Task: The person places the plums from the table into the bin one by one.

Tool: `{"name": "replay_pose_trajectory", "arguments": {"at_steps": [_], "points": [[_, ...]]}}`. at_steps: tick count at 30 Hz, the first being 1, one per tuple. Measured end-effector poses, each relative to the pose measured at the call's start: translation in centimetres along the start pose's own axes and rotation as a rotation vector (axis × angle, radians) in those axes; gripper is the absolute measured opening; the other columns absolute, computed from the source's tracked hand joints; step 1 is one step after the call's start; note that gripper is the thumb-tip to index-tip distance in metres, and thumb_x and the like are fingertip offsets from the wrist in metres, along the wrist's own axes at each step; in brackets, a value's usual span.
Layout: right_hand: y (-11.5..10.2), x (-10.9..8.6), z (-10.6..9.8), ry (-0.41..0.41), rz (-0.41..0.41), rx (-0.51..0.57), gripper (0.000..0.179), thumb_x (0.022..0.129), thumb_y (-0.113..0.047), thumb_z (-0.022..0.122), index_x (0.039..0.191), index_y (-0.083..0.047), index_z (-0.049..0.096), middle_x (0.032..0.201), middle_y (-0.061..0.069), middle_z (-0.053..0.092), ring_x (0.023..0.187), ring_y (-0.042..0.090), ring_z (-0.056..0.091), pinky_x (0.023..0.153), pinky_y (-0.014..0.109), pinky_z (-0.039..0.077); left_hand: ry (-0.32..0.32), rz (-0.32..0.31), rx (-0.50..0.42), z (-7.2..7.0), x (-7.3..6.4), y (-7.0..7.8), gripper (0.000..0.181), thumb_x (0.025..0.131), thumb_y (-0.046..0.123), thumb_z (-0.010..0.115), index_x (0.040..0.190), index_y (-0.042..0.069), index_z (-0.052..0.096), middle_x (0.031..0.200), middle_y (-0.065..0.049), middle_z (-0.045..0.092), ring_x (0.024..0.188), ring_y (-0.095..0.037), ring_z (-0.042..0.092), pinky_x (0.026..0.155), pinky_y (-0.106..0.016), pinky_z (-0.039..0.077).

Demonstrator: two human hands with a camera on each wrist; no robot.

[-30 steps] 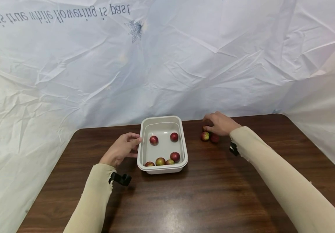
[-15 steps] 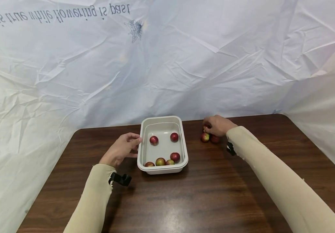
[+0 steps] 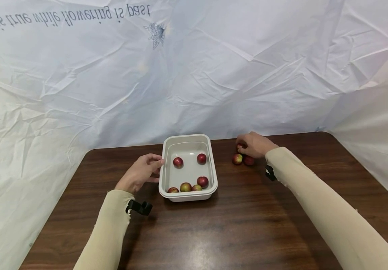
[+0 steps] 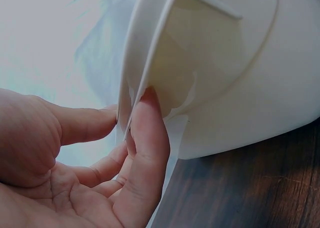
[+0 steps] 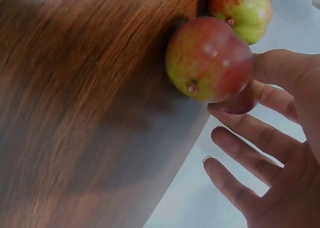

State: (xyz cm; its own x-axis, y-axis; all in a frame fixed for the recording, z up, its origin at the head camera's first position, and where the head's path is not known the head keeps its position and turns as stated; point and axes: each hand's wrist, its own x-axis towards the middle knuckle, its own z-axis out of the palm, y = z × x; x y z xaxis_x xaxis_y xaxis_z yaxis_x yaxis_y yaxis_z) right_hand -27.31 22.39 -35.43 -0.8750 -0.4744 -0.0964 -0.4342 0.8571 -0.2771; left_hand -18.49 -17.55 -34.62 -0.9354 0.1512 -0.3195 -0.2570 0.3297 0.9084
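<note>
My left hand [image 3: 140, 173] pinches the left rim of a white rectangular plastic tub [image 3: 213, 161]. In the left wrist view the thumb lies on the outer edge of the rim, the forefinger [image 4: 150, 133] beneath it. Several small red and yellow-green apples, one of them a dark red apple [image 3: 178, 162], lie in the tub. Right of it, my right hand [image 3: 256, 145] pinches a small apple [image 5: 240, 102] between thumb and forefinger; the other fingers are spread. Two more rest on the table beside the hand: a yellow-red apple [image 3: 237, 159] and a red apple [image 3: 248, 160].
A dark wooden table [image 3: 194, 228] carries everything, and its far edge runs just behind the tub and the right hand. Wrinkled white sheeting [image 3: 194, 75] with printed lettering hangs behind the table and at both sides.
My right hand dipped slightly towards me over the loose apples, then shifted a little to the right. The left hand and the tub have stayed where they were.
</note>
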Motion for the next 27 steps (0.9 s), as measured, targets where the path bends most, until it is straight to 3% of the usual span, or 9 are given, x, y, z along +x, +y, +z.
{"name": "replay_pose_trajectory", "arguments": {"at_steps": [5,11,15,21,27], "points": [[-0.1,-0.4,-0.3,0.018,-0.022,0.005,0.014,0.101,-0.022,0.066,0.109,-0.011,0.065,0.090,0.000,0.065,0.079,0.016,0.056,0.075,0.038,0.046,0.000,0.001,0.006,0.0,0.0,0.0,0.040,0.108,0.022,0.052,0.141,-0.001,0.048,0.124,-0.017,0.059,0.095,-0.021,0.063,0.081,-0.037,0.063],[-0.8,-1.3,-1.0,0.047,-0.049,-0.002,0.016,0.100,-0.020,0.066,0.113,-0.010,0.066,0.092,-0.001,0.066,0.079,0.014,0.058,0.076,0.038,0.050,0.000,0.004,0.002,0.0,0.0,0.0,0.039,0.108,0.021,0.052,0.140,-0.001,0.048,0.120,-0.015,0.060,0.094,-0.020,0.063,0.080,-0.037,0.063],[-1.4,-1.9,-1.3,0.072,-0.067,-0.015,0.020,0.100,-0.019,0.067,0.117,-0.010,0.067,0.097,0.000,0.067,0.087,0.017,0.061,0.080,0.042,0.053,0.000,0.004,0.000,0.0,0.0,0.0,0.039,0.108,0.021,0.053,0.140,-0.001,0.048,0.120,-0.015,0.060,0.093,-0.020,0.063,0.079,-0.037,0.063],[-2.1,-2.8,-1.5,0.094,-0.066,-0.055,0.028,0.100,-0.021,0.068,0.125,-0.010,0.066,0.111,0.004,0.069,0.111,0.027,0.060,0.091,0.050,0.052,-0.004,0.001,-0.005,0.1,0.0,0.0,0.039,0.108,0.021,0.053,0.139,-0.002,0.049,0.118,-0.015,0.060,0.093,-0.020,0.062,0.078,-0.037,0.063],[-3.1,-3.6,-1.8,0.121,-0.076,-0.064,0.031,0.100,-0.022,0.067,0.129,-0.010,0.066,0.119,0.007,0.070,0.118,0.030,0.057,0.096,0.053,0.050,0.002,-0.004,-0.006,0.0,-0.1,0.0,0.038,0.108,0.021,0.053,0.139,0.000,0.049,0.118,-0.014,0.060,0.094,-0.020,0.062,0.079,-0.036,0.063]]}}
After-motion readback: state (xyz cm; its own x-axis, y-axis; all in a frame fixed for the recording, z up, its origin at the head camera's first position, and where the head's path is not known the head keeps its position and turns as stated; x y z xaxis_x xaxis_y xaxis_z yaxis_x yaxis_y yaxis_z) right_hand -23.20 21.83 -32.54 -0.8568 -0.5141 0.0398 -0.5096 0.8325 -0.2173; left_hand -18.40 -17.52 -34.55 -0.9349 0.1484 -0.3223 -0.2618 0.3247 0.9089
